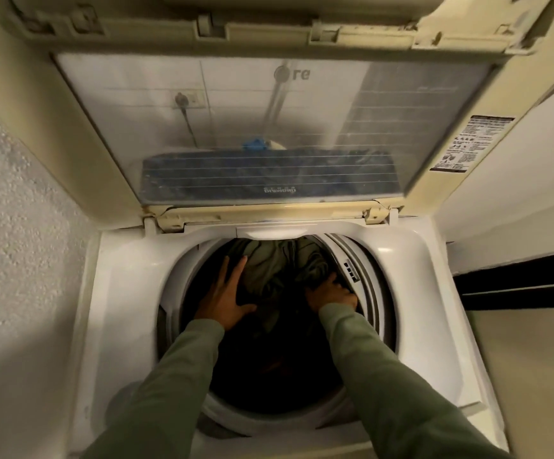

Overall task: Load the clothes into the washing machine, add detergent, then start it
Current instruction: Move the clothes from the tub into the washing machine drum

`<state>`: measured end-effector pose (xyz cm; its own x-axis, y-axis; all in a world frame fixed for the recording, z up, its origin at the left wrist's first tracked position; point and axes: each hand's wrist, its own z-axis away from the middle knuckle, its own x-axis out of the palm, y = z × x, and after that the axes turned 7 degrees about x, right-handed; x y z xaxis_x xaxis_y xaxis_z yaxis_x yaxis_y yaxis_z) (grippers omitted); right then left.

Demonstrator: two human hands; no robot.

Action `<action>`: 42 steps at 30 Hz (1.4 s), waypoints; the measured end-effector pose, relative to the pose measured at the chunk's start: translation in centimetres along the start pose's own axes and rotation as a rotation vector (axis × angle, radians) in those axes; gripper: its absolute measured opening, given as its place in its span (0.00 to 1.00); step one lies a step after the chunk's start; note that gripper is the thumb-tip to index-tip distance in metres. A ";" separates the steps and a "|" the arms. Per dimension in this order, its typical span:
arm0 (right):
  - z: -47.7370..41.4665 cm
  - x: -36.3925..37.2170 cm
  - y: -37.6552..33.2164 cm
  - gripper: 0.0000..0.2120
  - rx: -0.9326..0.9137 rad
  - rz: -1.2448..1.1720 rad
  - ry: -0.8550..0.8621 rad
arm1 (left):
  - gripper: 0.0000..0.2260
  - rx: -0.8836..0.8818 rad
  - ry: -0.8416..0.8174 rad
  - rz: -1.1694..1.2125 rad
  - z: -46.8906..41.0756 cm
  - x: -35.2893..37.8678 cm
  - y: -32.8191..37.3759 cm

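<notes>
The top-loading washing machine (130, 293) fills most of the view, its white top deck wedged between a rough speckled wall (14, 207) at nine o'clock and a smooth pale panel at three o'clock. Its lid (269, 127) stands raised at twelve o'clock, a yellowed frame around a clear window, through which show a wall socket (186, 100) with a cord hanging from it and something blue (254, 144). A printed warning label (470, 144) sits on the lid frame's right edge. Below the lid the round drum opening (381, 293) gapes dark, ringed by a white collar with a grey band on its right side. The clothes (269, 263) lie inside the drum, an olive-green garment heaped toward the twelve o'clock side, darker fabric beneath it that is hard to make out. Two arms in green sleeves (183, 369) reach in from six o'clock. The left hand (226, 299) lies flat on the pile at about ten o'clock of the opening, its fingers (239, 266) spread apart and pressing on the cloth, thumb out toward the centre. The right hand (330, 293) is at about two o'clock, close to the drum's grey rim, its fingers (333, 279) curled together around a fold of the dark fabric.
</notes>
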<state>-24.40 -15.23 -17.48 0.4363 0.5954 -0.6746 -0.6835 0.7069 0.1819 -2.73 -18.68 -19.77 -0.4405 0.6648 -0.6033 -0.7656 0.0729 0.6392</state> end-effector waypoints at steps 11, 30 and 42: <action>7.0 -3.5 5.4 0.30 -0.165 -0.174 0.012 | 0.22 0.030 0.019 -0.118 5.6 -1.1 5.5; 12.8 -4.8 19.5 0.09 -0.593 -0.758 0.132 | 0.12 0.230 0.176 -0.141 12.6 3.3 21.3; 11.1 -5.2 40.1 0.13 -0.551 -0.809 0.079 | 0.09 0.347 0.247 -0.275 16.5 16.1 37.4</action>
<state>-47.60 14.29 1.28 0.8665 -0.0310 -0.4981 -0.3821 0.6010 -0.7021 -30.72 6.98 2.28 -0.3740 0.3938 -0.8397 -0.6862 0.4915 0.5362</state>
